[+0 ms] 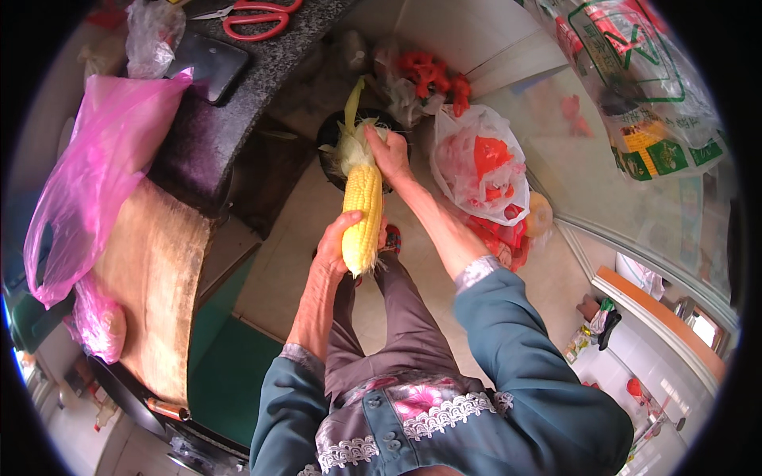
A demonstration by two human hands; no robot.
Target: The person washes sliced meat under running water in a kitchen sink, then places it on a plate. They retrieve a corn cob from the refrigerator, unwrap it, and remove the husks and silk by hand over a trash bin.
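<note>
A yellow ear of corn [362,217] is held in front of me over a dark round bin [328,128] on the floor. Its kernels are bare, while pale husk [355,143] stays gathered at the far end with the stalk pointing away. My left hand [338,241] wraps the near part of the cob from the left, thumb on the kernels. My right hand [390,153] grips the husk at the far end. Fine silk strands hang from the cob's near tip. Most of the bin's inside is hidden behind the husk and my right hand.
On the left, a dark speckled counter [262,77] carries red-handled scissors [256,21], a black phone [208,65] and a pink plastic bag [107,172]. A wooden board [161,279] lies nearer. White and red plastic bags [479,160] sit right of the bin, by a glass panel [619,166].
</note>
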